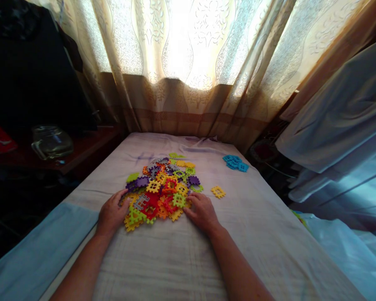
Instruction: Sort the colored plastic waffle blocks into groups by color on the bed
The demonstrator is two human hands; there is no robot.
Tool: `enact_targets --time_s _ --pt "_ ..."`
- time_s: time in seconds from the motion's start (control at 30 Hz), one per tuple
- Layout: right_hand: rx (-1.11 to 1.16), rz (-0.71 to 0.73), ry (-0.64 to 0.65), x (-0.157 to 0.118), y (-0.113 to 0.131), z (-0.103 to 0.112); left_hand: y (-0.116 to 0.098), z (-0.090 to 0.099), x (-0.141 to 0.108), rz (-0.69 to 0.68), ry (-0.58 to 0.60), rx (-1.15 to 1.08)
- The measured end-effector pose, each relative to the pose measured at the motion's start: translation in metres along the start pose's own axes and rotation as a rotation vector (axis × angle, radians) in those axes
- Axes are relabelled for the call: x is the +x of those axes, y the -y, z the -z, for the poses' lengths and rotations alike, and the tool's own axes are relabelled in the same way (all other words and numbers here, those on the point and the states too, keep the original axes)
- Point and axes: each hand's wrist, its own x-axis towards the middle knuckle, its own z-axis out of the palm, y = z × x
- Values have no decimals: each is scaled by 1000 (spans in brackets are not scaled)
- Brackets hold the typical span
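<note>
A heap of flat plastic interlocking tiles (153, 198) lies on the cloth-covered surface, in red, orange, yellow, green, purple and grey, with notched edges and some window-like openings. My left hand (111, 213) rests against the heap's left side, its fingers reaching to the yellow and purple tiles. On the opposite side my right hand (203, 211) touches the heap's edge near a light green window tile (179, 200). Both hands look open, with some fingertips hidden among the tiles. A single yellow tile (218, 192) lies apart, beyond my right hand.
A cluster of blue tiles (235, 162) sits near the far right edge of the pale sheet (163, 263). A folded light-blue cloth (50, 246) lies at left. A glass jar (52, 142) stands on a dark side table. Curtains (181, 100) hang behind; white fabric (338, 108) hangs right.
</note>
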Motion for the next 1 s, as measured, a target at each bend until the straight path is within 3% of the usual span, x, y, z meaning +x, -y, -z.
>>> enact_targets --time_s 0.27,0.47,0.57,0.7,0.83,0.9,1.0 --pt "-10 -40 -86 -4 -29 17 6 -3 0 -26 -3 -14" --pt "137 -82 -188 -5 -44 14 11 -5 1 -40 -9 -31" --pt "169 -230 -307 -4 -51 15 12 -4 2 -39 -1 -36" --pt "119 -589 -513 -8 -72 24 15 -5 3 -52 -9 -44" --pt "36 -880 -497 -16 -91 35 16 -6 4 -60 -7 -43" --pt "-25 -894 -470 -18 -95 38 15 -6 3 -55 5 -37" --pt "-156 -747 -507 -18 -94 37 13 -6 3 -48 16 -34"
